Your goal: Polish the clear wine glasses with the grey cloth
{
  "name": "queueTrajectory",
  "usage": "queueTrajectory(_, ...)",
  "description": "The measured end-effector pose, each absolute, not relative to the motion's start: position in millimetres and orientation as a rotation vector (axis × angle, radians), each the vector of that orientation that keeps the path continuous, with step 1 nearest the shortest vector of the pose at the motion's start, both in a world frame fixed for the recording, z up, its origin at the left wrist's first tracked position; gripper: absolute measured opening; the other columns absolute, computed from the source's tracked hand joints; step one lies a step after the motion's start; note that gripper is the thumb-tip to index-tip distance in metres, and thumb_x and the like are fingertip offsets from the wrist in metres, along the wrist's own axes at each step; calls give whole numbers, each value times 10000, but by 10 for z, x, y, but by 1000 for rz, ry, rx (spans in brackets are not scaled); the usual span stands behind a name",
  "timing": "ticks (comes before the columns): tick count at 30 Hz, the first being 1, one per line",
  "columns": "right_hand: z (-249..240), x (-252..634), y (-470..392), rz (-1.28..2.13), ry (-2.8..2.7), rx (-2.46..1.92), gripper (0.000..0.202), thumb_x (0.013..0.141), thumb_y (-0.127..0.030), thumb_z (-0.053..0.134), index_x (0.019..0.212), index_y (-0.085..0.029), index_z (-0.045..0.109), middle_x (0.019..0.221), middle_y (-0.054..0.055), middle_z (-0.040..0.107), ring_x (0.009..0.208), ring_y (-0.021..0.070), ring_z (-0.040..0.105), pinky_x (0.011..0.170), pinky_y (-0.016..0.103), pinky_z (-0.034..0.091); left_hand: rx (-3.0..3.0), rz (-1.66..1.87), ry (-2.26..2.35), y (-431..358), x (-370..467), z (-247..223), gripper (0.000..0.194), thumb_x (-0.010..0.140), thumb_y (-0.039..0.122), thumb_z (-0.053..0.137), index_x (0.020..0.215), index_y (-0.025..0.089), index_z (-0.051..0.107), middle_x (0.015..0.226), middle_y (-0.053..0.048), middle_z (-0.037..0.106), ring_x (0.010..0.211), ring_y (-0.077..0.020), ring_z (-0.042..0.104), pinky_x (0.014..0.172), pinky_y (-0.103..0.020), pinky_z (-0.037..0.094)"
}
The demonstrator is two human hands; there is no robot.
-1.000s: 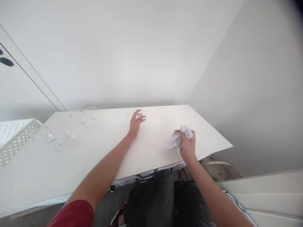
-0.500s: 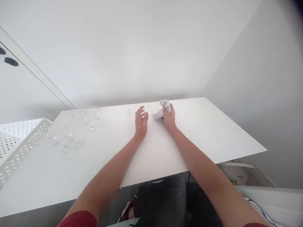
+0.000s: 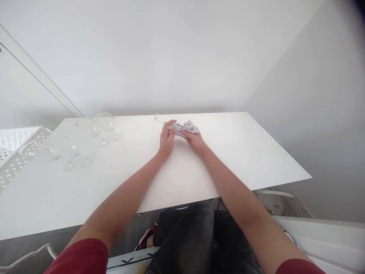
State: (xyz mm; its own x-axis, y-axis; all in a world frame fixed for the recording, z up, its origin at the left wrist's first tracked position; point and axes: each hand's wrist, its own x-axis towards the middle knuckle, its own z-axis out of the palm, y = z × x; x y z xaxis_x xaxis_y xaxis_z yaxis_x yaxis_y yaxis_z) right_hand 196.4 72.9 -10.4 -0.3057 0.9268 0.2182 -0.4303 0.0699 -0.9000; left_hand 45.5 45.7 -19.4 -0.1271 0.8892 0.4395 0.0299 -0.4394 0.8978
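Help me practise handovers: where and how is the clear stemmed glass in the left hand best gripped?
Likely the thin glass stem, from the left: it juts past the left hand, foot outward; fingers and crumpled grey cloth hide the rest.

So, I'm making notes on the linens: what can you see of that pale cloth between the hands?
The pale grey-white cloth looks soft, bunched into a wad with a curled fold on top. Over the far part of the white flat tabletop, the right hand grips it; its other end reaches the left hand, which holds a clear stemmed glass. Dampness can't be told.
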Motion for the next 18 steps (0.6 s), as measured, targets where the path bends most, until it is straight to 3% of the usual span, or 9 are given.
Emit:
queueTrajectory(3,-57,1959,656,1585,-1253,-532,389,751,-300,838,1015,-295,552,1017,-12,646,1062,227,634,1004,428,502,1452,1586,1038,449,456,-186,395,1021,545,467,1296,293,596,1281,-71,624,1188,-244,583,1073,-415,455)
queueTrajectory(8,7,2019,679,1622,-1256,-498,634,752,-248,756,1329,-355,517,1031,-10,653,1042,236,629,988,457,504,1524,1591,917,443,463,-166,404,1013,561,473,1296,285,559,1294,-90,605,1182,-252,580,1056,-430,468)
queueTrajectory(13,-5,2047,727,1507,-1160,-590,527,745,-270,606,1271,-304,585,996,20,646,984,255,614,904,454,532,1632,1561,794,435,484,-145,390,981,552,557,1262,282,575,1414,-113,544,1295,-274,538,1087,-438,459)
queueTrajectory(18,7,1948,640,1204,-1426,-670,641,718,-249,686,1343,-325,565,1133,19,638,1077,251,571,960,403,493,1396,1622,963,444,474,-144,420,947,567,621,1241,277,542,1102,-66,653,961,-203,650,893,-372,539)
